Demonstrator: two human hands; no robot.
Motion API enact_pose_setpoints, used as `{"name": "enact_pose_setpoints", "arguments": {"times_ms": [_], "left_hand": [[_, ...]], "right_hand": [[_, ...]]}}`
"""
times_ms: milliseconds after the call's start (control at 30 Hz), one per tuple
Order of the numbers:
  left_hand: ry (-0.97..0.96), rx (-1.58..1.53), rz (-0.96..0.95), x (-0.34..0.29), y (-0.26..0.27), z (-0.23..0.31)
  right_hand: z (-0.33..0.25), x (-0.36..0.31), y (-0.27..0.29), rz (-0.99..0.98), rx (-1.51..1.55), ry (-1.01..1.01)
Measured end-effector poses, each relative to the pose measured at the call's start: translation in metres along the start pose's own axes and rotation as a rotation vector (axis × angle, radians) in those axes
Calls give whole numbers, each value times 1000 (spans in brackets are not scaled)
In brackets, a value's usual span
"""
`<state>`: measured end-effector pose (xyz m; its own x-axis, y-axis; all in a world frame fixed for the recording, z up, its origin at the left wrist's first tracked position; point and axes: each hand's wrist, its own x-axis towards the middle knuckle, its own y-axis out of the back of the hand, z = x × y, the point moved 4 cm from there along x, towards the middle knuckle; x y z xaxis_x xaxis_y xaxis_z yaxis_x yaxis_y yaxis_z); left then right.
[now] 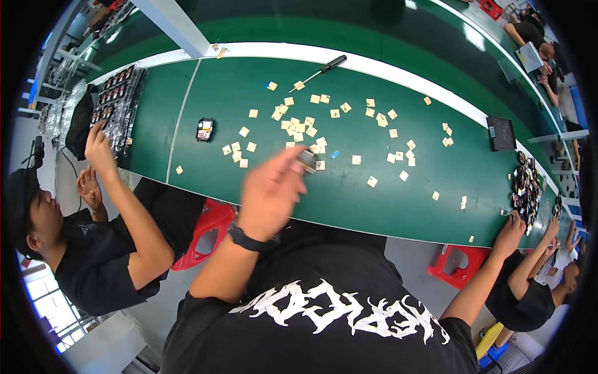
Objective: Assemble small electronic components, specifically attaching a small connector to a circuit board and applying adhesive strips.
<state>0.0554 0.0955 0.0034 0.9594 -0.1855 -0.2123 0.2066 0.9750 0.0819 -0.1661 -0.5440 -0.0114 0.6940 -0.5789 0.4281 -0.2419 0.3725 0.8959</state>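
Note:
My left hand [269, 190], a black band at its wrist, is closed on a small dark square device [306, 160] above the green table. My right arm stretches far to the right, where my right hand [511, 234] is at the near edge of a heap of small dark devices [527, 187]. Its fingers are pinched together at a small dark thing, too small to make out. Many cream square stickers [298, 129] lie scattered over the tabletop. Left of them rests another small black device [204, 129] with a light face.
A black-handled screwdriver [324, 70] lies near the table's far edge. At the right stands a black tray [501, 133]. Trays of devices [117, 103] are stacked at left, where a co-worker [93, 243] reaches. Red stools [205, 237] stand below the near edge; another person sits right.

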Motion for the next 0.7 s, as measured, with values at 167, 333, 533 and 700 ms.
{"name": "enact_pose_setpoints", "arguments": {"times_ms": [167, 333, 533, 700], "left_hand": [[-32, 42, 490, 17, 122, -5], [-12, 305, 747, 20, 231, -41], [-8, 705, 572, 45, 268, -54], [-104, 1170, 624, 51, 235, -23]], "right_hand": [[6, 2, 4, -23, -62, 2], [-10, 11, 10, -48, -120, 97], [-15, 16, 14, 6, -131, 6], [-11, 4, 30, 105, -37, 125]]}}
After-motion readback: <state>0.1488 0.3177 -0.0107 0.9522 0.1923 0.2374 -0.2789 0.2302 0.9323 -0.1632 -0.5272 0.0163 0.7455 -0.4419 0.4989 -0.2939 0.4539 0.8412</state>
